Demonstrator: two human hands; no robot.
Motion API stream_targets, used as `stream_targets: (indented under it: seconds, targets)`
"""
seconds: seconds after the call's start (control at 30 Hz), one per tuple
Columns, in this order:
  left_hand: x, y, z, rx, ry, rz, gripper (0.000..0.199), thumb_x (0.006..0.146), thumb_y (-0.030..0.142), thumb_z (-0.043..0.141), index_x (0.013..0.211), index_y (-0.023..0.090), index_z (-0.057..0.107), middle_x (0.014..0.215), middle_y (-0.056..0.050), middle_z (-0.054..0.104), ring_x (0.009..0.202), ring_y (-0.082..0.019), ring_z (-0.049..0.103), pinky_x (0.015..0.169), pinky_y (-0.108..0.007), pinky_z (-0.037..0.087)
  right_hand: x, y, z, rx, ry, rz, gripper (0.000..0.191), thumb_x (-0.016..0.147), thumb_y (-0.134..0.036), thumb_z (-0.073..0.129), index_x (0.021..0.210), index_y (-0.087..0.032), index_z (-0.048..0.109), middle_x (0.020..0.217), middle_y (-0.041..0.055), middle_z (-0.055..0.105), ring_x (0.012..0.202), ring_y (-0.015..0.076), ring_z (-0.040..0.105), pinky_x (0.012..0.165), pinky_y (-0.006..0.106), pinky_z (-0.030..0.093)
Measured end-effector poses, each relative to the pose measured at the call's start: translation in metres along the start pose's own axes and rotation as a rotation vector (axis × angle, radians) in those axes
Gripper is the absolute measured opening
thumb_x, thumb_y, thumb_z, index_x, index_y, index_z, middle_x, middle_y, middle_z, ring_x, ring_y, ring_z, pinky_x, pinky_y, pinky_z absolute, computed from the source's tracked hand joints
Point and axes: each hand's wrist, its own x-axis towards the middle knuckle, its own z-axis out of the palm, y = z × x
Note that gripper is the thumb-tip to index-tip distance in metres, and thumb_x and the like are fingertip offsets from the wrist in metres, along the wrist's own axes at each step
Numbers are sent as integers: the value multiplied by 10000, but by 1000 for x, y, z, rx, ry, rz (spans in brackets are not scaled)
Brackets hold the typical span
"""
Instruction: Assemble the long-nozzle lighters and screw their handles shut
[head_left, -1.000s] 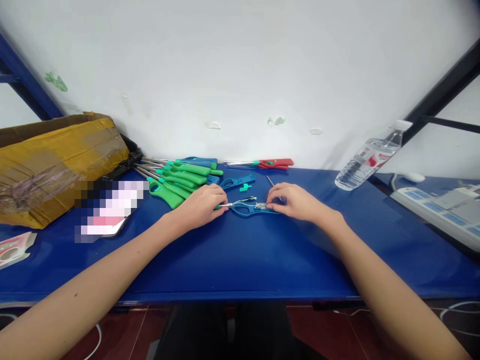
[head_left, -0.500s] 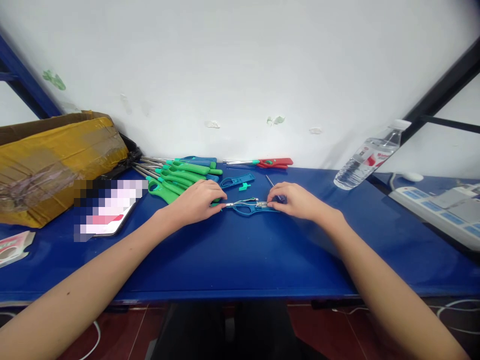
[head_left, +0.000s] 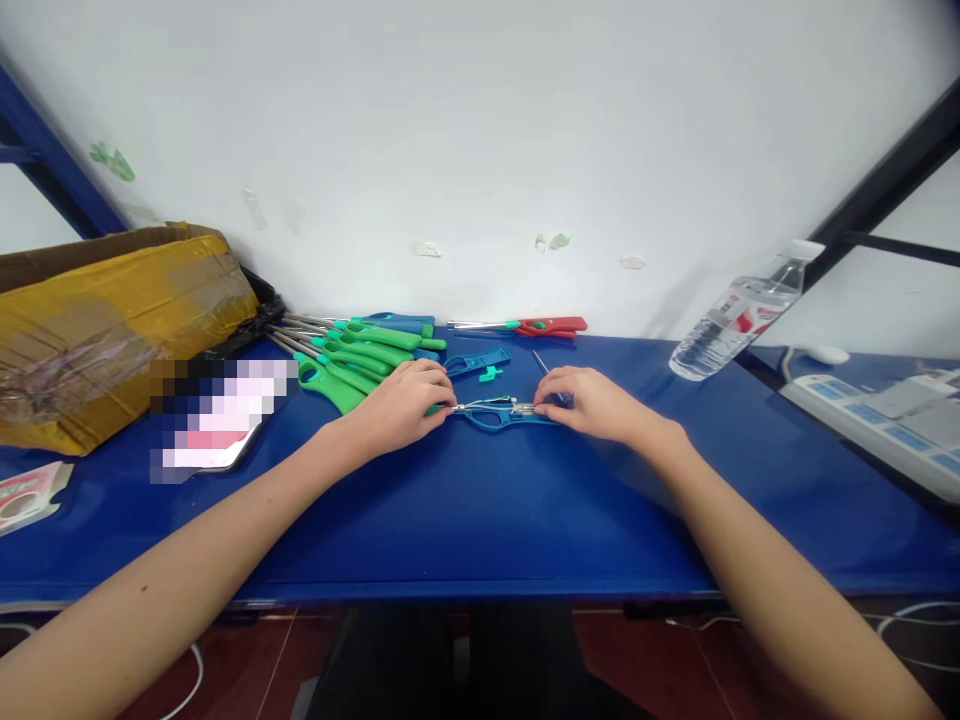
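An opened blue stick lighter (head_left: 517, 418) lies on the table between my hands, its wires and metal inner parts exposed. My left hand (head_left: 414, 405) pinches the metal tube at its left end between thumb and fingers. At the other end, my right hand (head_left: 581, 400) is closed with fingertips on the inner parts. A thin metal shaft (head_left: 539, 360), seemingly of a screwdriver, juts out behind the right fingers; its dark blue end is partly hidden in the palm. Just beyond are the separate blue shell half (head_left: 480, 362) and a small green plastic piece (head_left: 490, 374).
Several green lighters (head_left: 360, 355) are piled at the left, with red lighters (head_left: 551, 327) by the wall. A phone (head_left: 232, 415), a taped cardboard box (head_left: 120, 330), a leaning water bottle (head_left: 735, 315) and a white power strip (head_left: 862, 425) surround the work area.
The wires in the opened lighter have shifted slightly near the left hand. Both hands keep nearly the same place and grip; the whole view has moved slightly.
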Motion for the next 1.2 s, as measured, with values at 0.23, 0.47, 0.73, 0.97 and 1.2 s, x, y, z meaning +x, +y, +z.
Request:
stream_targets:
  seconds: [0.23,0.47,0.73,0.97,1.2]
  targets:
    - [0,1,2,-15,-6,-36,174,926,221,567,917,185,737,1018,-77,721,1117,-263,601,1025,-428,439,0,-1,0,10,-1,1,149,901,-255,599,910,-196,735,973,71,712,865,214,646,793,341,478]
    - [2,8,3,20,1,-105,144,889,195,601,874,175,743,985,-69,735,1094,-272,619,1023,-439,440,0,-2,0,12,10,-5,145,901,-248,602,909,-190,734,953,69,708,842,207,643,781,337,474]
    - [1,10,1,35,-15,-82,150,882,217,610,886,179,755,1010,-70,728,1121,-288,599,1014,-461,441,0,-1,1,19,5,-2,145,903,-247,597,915,-196,732,965,68,705,851,205,644,787,333,472]
    - [1,10,0,53,-13,-59,153,904,256,612,895,184,747,1006,-75,720,1112,-285,597,993,-456,445,1,-3,0,20,-13,28,138,894,-250,600,919,-194,724,954,66,706,838,205,632,775,338,469]
    - [0,9,2,79,5,-45,157,911,270,628,979,172,730,1029,-83,703,1100,-280,595,982,-442,452,0,-2,0,13,-25,31,138,891,-257,600,938,-194,713,969,67,701,864,209,629,785,339,466]
